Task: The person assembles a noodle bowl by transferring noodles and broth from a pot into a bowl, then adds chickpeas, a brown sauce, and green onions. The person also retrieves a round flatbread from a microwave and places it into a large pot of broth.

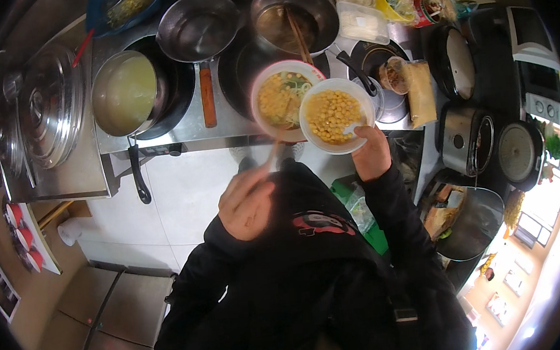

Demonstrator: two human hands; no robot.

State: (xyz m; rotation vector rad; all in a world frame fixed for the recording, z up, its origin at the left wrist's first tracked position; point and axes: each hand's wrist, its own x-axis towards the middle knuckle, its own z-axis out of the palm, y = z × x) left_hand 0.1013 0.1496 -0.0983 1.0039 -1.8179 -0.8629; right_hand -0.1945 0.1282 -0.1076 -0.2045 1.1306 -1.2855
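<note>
My right hand grips a white plastic tub by its near right rim. Yellow chickpea-like beans in some liquid lie in it, and a small white piece shows by my thumb. The tub overlaps the right side of a red-rimmed bowl, which holds noodles, greens and more yellow beans in broth. Motion blurs my left hand, below and left of the bowl. Its fingers are closed around a thin, pale utensil, too blurred to name, which points up at the bowl's near rim.
On the steel counter stand a saucepan of cloudy liquid, a dark wok and a pan with wooden chopsticks. Their handles jut out. Right are a packet, a toaster and a glass-lidded pan. Left is a steel lid.
</note>
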